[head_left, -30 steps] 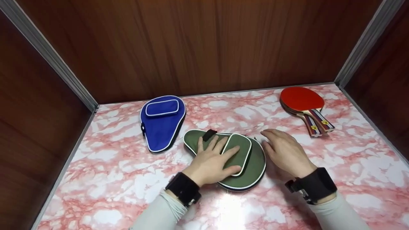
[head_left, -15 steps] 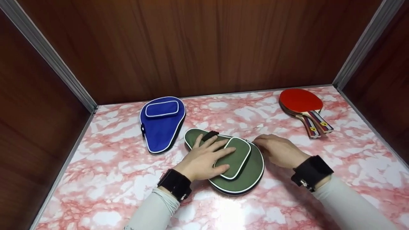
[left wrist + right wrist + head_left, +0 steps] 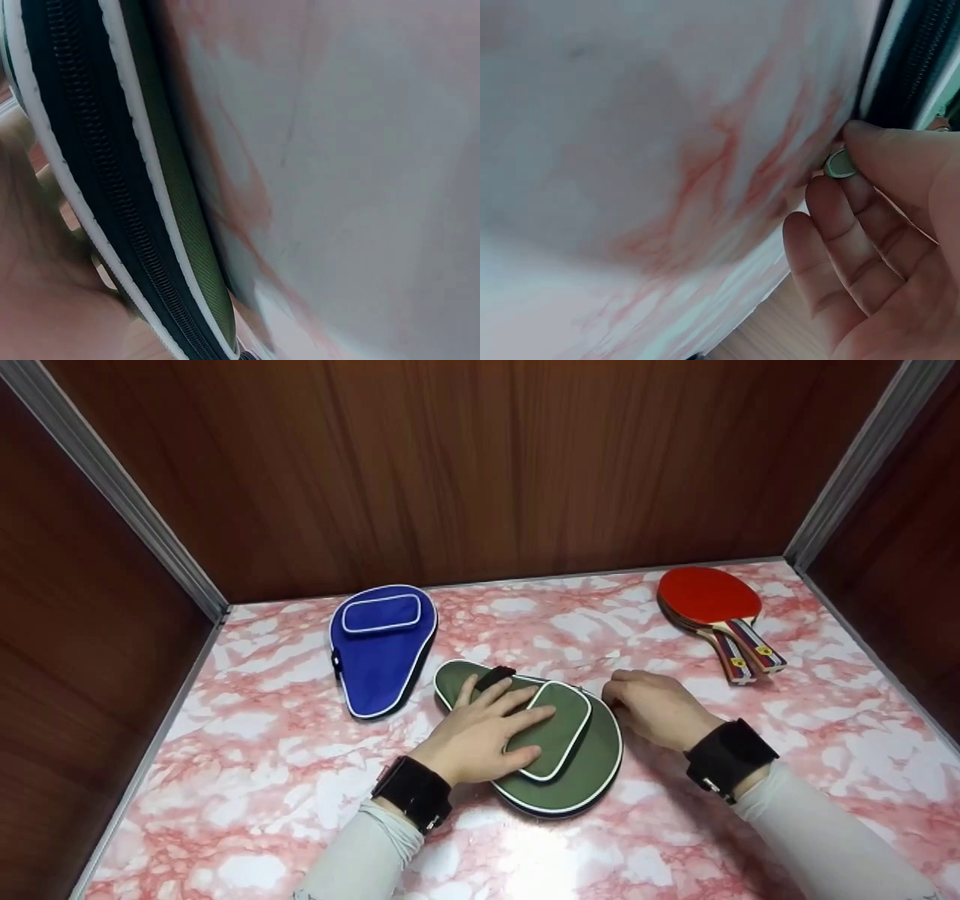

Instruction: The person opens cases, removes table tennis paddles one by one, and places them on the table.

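Note:
A green table tennis paddle case [image 3: 600, 765] with white piping and a raised pocket lies flat on the table, its narrow end to the left. My left hand [image 3: 484, 735] rests on it with fingers spread over the pocket's edge and near the black loop. The case's dark zipper [image 3: 120, 180] runs along its side in the left wrist view. At the far right edge of the case is my right hand [image 3: 656, 709], fingers curled. Its thumb and fingers pinch a small oval zipper pull [image 3: 841, 163], close beside the zipper side of the case.
A blue paddle case [image 3: 382, 652] of the same shape lies at the back left. Two stacked table tennis paddles [image 3: 709, 596], red side up on top, lie at the back right. Wooden panels [image 3: 480, 472] enclose the marbled table [image 3: 262, 780].
My right hand has come in to the case's edge, its fingers closing on the zipper pull. The green case has turned slightly, and my left hand has shifted a little left.

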### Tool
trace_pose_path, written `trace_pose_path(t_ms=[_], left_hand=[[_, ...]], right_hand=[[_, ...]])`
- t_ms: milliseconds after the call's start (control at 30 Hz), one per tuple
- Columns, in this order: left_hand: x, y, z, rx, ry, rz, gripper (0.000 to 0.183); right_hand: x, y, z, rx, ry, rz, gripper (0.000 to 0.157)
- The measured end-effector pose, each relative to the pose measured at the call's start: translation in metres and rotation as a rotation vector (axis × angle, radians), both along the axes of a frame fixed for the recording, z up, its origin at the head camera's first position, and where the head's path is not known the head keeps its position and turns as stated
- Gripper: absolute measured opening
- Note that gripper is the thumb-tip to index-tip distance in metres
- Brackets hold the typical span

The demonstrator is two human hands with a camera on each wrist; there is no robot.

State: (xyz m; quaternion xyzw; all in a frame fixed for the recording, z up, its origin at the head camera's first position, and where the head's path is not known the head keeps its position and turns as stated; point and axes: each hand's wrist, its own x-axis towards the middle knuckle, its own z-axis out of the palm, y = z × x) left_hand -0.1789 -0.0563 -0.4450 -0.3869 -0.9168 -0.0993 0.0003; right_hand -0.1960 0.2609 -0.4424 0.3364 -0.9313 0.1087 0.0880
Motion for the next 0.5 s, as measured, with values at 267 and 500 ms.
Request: trace_pose_path(t_ms=[267,500], left_hand=[[0.0,0.0,-0.001,-0.011,0.017,-0.001,0.061],[0.001,0.001,0.0,-0.019,0.031,0.002,0.062]], right_hand=[[0.006,0.001,-0.001,0.047,0.053,-0.006,0.019],[0.012,0.006,-0.002,0.062,0.06,-0.002,0.02]])
